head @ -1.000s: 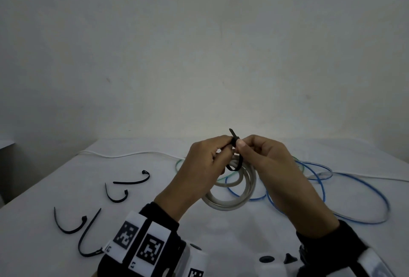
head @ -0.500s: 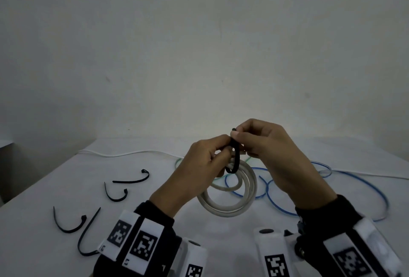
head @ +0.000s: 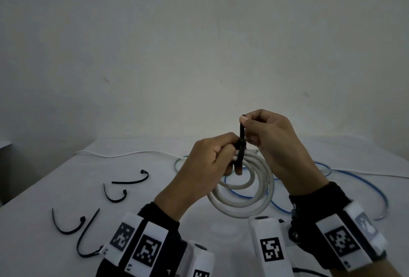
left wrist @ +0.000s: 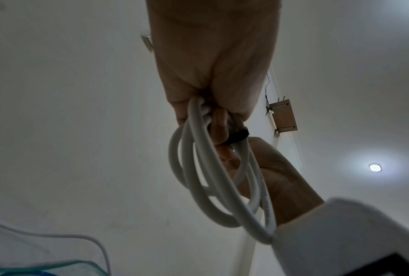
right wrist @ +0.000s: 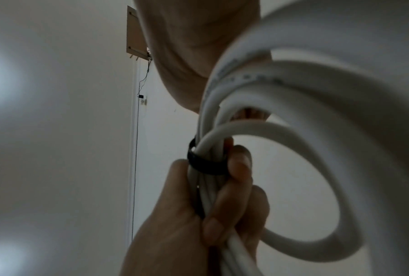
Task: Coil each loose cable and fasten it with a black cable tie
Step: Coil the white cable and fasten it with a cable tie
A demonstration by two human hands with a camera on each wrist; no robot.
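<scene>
A white cable coil (head: 245, 194) hangs above the table, and my left hand (head: 225, 149) grips its bundled top strands. A black cable tie (head: 240, 157) is looped round those strands just beside my left fingers. Its tail stands straight up, pinched at the tip by my right hand (head: 245, 122) between thumb and forefinger. In the right wrist view the black cable tie (right wrist: 206, 164) sits close round the white cable coil (right wrist: 316, 134). The left wrist view shows the same black cable tie (left wrist: 236, 137) across the white cable coil (left wrist: 210, 179).
Several loose black ties (head: 130, 180) lie on the left of the white table (head: 55, 188). A blue cable (head: 365, 179) sprawls behind and to the right of the coil, with a greenish cable (head: 178, 162) beside it. A thin white cable (head: 124, 155) runs along the back.
My right hand has risen, drawing the tie's tail upward through its head. The loop round the coil has shrunk, and the coil hangs a little higher.
</scene>
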